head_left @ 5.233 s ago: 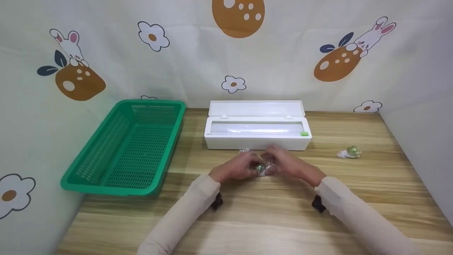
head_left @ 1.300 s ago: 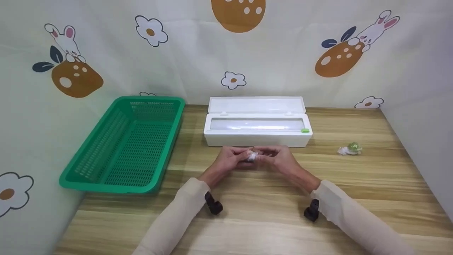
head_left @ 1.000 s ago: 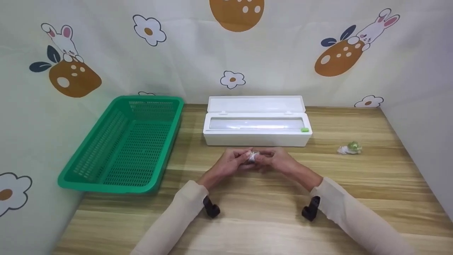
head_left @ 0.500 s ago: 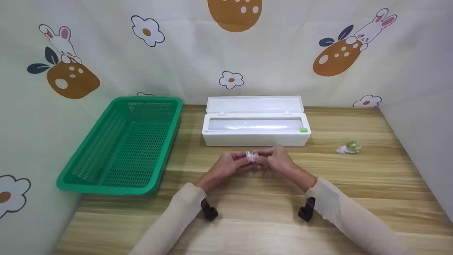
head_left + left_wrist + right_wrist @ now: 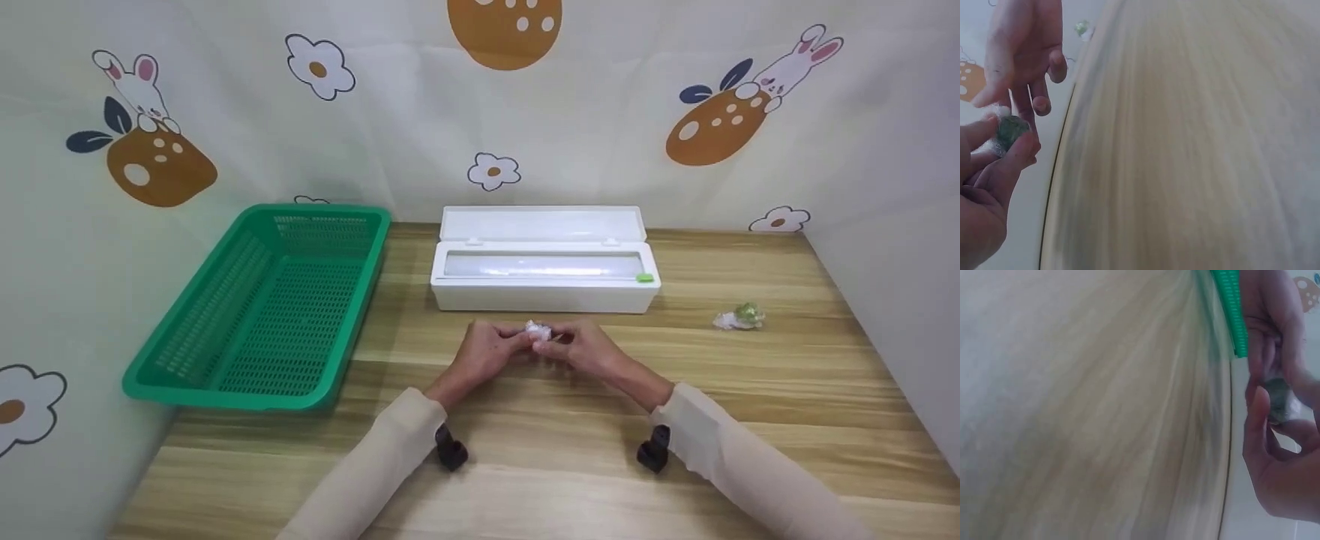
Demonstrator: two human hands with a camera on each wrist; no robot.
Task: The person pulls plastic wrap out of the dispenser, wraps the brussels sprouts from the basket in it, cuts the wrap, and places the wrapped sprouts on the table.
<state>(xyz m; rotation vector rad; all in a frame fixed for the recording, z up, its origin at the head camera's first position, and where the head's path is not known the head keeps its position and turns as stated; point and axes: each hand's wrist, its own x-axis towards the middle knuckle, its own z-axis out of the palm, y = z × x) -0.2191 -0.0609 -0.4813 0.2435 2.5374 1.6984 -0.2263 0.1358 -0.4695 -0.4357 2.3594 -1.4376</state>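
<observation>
A small round green thing in crumpled cling film (image 5: pixel 538 331) is held in front of the white box, above the table. My left hand (image 5: pixel 486 351) pinches it from the left between thumb and fingers; in the left wrist view its green side (image 5: pixel 1012 130) shows between the fingertips. From the right, my right hand (image 5: pixel 592 351) holds the bunched film with thumb and fingers. The right wrist view shows the wrapped green thing (image 5: pixel 1279 400) between both hands, partly covered by fingers. A second green piece with white crumpled film (image 5: pixel 741 316) lies on the table at the right.
Behind the hands stands a white cling film dispenser (image 5: pixel 546 297), its lid raised and a green slider at its right end. A green perforated basket (image 5: pixel 358 322) stands at the left. Patterned cloth (image 5: pixel 585 135) hangs behind the wooden table (image 5: pixel 555 480).
Earlier the hands were gathering loose clear film around the green thing; now the film is bunched into a tight white clump. The hands have turned it slightly between their fingers. Basket and dispenser stay put.
</observation>
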